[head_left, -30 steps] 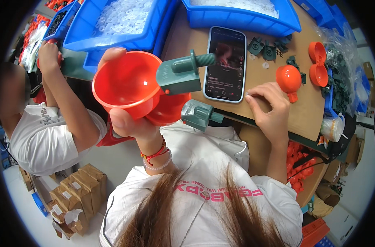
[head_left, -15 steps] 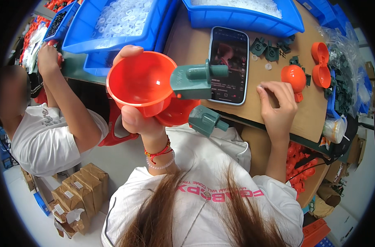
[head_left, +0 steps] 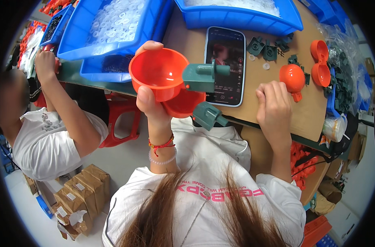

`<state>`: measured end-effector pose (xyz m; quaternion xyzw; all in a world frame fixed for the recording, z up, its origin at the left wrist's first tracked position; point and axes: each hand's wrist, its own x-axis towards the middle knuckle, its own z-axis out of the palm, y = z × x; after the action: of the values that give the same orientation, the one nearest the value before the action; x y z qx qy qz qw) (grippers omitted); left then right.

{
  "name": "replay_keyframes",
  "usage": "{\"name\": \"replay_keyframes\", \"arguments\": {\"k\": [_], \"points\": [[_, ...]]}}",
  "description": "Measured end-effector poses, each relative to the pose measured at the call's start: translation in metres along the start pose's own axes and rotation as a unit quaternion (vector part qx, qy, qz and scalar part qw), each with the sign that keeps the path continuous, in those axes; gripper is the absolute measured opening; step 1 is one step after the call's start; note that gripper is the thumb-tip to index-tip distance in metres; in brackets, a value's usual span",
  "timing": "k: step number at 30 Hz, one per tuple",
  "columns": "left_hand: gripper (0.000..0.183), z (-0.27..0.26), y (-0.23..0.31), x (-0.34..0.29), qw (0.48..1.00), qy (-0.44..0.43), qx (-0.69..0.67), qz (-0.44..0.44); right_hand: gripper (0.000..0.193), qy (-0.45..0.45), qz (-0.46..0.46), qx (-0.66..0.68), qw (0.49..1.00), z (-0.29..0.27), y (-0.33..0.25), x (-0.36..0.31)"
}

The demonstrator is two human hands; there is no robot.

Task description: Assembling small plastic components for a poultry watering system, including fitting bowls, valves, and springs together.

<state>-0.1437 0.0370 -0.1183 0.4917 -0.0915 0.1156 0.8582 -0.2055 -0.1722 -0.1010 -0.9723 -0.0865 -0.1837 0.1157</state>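
Floor (head_left: 127, 162): pale.
Table (head_left: 309, 117): flat, brown, cardboard-topped.
Bins (head_left: 237, 19): glossy blue plastic.
Cups (head_left: 157, 75): two shiny red bowls, left of the phone (head_left: 225, 43).
Left hand (head_left: 156, 112): ours, clamped on both cups.
Right hand (head_left: 274, 108): apart, curled; we cannot tell its hold.
Stems (head_left: 199, 78): blocky, green.

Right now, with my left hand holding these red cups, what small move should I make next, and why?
I'd probably bring your right hand over to steady the lower red cup: your left hand has thumb and fingers on the upper red cup, the lower one shows beneath it, and your right hand, fingers curled, is apart from both.
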Motion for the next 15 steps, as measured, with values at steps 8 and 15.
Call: {"name": "replay_keyframes", "arguments": {"k": [8,15], "points": [[0.074,-0.007,-0.01,0.003,0.999,-0.044,-0.016,0.01,0.007,-0.058,-0.001,-0.007,0.998,-0.011,-0.002,-0.003],[0.074,-0.009,-0.013,0.004,0.997,-0.065,-0.038,0.016,0.008,-0.076,-0.02,-0.04,0.996,-0.017,-0.001,-0.01]]}}
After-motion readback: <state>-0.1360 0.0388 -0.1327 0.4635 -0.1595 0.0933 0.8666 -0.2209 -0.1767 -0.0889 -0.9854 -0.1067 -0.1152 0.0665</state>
